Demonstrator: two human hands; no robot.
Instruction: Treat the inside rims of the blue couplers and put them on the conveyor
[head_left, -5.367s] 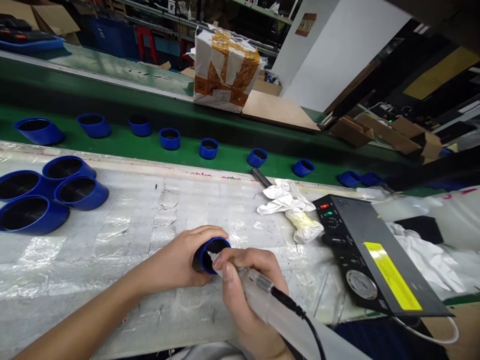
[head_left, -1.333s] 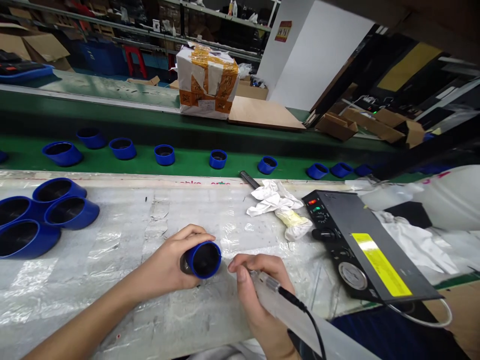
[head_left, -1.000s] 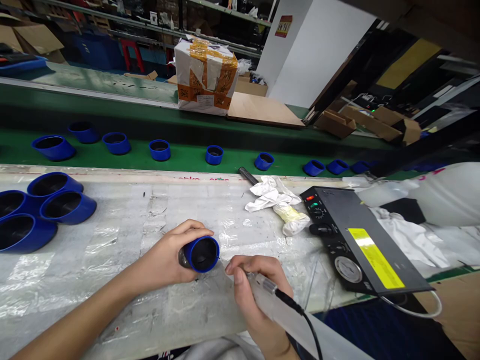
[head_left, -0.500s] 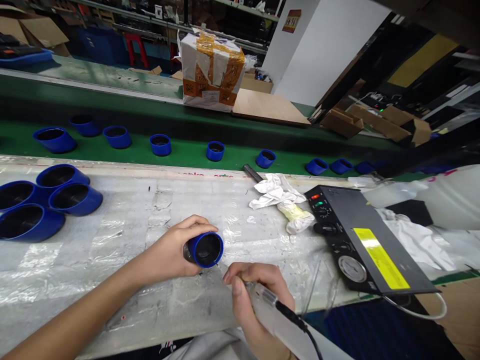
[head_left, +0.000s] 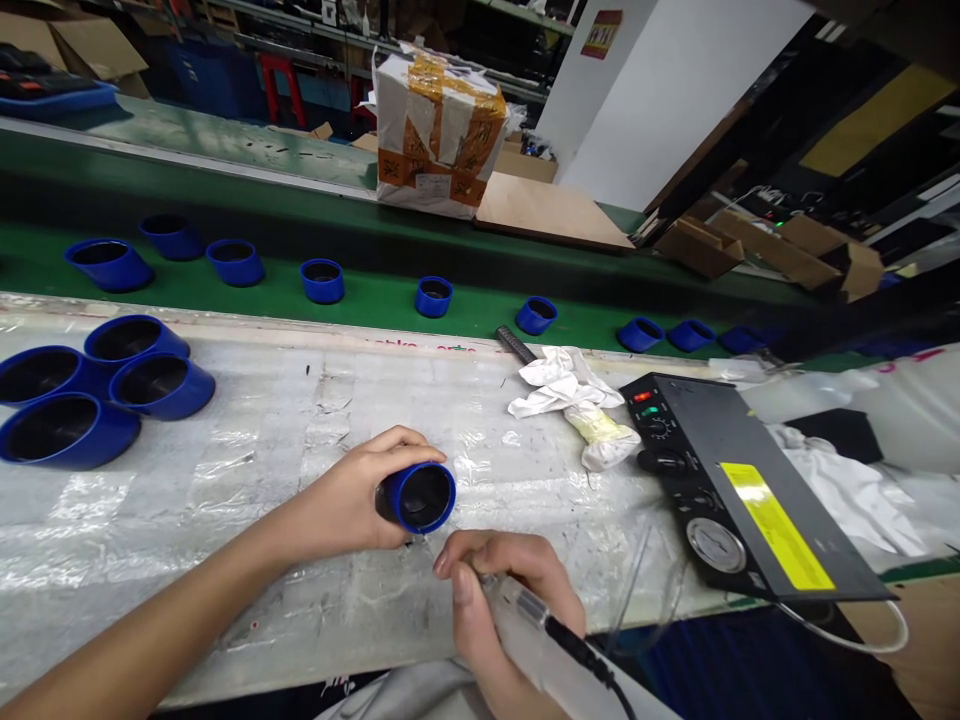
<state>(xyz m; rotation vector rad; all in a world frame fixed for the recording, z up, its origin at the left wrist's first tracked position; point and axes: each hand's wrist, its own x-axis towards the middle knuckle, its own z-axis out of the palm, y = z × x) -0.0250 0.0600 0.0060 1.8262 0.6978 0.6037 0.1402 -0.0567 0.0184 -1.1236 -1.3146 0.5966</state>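
Note:
My left hand (head_left: pixel 364 492) wraps round a blue cup-shaped part (head_left: pixel 448 498) with a dark inside, tilted so its mouth faces me and to the right. A pale, translucent dispensing syringe (head_left: pixel 517 615) with a black hose fitting lies in my right hand (head_left: pixel 517 580), pinched between thumb and fingers. Those fingertips are just below and right of the blue part's rim; the syringe's tip cannot be made out clearly. Several similar blue parts (head_left: pixel 174 390) stand together at the left on the film-covered bench (head_left: pixel 300 590).
A black dispenser box (head_left: pixel 780 500) with a gauge stands at the right. White crumpled cloths (head_left: pixel 566 380) lie left of it, near a dark strip-like tool (head_left: pixel 515 345). Beyond the bench, more blue parts (head_left: pixel 322 283) sit along a green belt (head_left: pixel 375 308). A taped carton (head_left: pixel 439 140) stands behind.
The view has shifted slightly. My right hand with the syringe has come a little left, closer under the blue part, which my left hand still holds and has turned slightly.

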